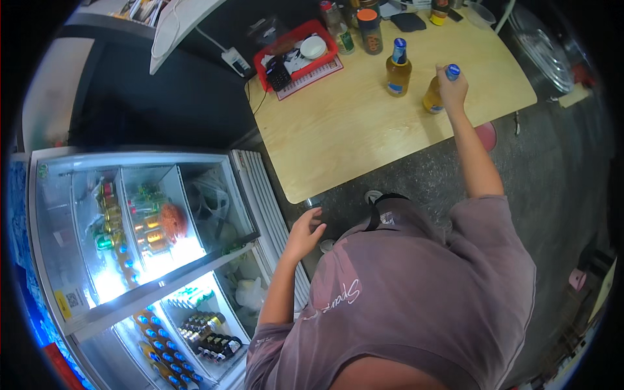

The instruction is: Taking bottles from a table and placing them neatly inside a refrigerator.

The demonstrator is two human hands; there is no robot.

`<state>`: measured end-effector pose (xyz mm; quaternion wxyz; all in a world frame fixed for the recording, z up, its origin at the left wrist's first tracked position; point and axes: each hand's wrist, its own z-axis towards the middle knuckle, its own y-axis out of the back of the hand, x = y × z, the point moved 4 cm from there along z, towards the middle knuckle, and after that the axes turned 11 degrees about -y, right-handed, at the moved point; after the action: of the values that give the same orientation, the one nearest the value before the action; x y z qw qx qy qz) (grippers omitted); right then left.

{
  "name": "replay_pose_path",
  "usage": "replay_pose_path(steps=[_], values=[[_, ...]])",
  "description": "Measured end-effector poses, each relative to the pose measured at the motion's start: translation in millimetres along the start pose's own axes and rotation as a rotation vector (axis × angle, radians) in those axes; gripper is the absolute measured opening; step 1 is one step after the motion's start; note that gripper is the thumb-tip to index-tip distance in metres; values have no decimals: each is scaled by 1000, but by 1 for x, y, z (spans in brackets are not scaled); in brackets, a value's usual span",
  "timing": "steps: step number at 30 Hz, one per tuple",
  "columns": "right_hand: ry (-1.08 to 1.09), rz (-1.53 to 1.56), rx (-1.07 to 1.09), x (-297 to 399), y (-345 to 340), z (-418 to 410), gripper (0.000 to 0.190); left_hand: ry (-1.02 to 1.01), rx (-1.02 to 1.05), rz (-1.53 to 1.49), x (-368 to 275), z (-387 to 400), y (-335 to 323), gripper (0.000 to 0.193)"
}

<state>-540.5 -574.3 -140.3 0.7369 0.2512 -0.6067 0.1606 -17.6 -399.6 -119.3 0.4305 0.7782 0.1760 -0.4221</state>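
Note:
My right hand [453, 90] grips the neck of a glass bottle [433, 100] of amber drink with a blue cap, near the right part of the wooden table. A second bottle of the same kind [399, 74] stands upright just left of it, untouched. Low in front of my body, near the table's front corner, my left hand [305, 234] is empty with its fingers apart. The wooden tabletop [331, 141] lies before me. My palm and fingers partly hide the held bottle; whether its base rests on the table I cannot tell.
A glass-door drinks fridge [161, 287] with rows of bottles stands at the left, lit inside. At the table's back are a red plastic basket [312, 62], a jar with an orange lid [369, 34] and more bottles. A large metal pot [541, 58] stands beyond the right end.

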Motion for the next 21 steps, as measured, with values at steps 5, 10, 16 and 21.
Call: replay_pose_path(steps=[5,10,16,21], values=[[-48,-70,43,0,-22,24,32,106,-123,-92,16,-24,2,43],[4,-127,33,-5,-53,32,36,76,-256,-142,2,-32,10,41],[360,38,82,-32,28,110,44,-75,-303,-198,3,-39,29,41],[467,303,-161,113,-26,9,41,-50,-630,-149,14,-119,58,36]])
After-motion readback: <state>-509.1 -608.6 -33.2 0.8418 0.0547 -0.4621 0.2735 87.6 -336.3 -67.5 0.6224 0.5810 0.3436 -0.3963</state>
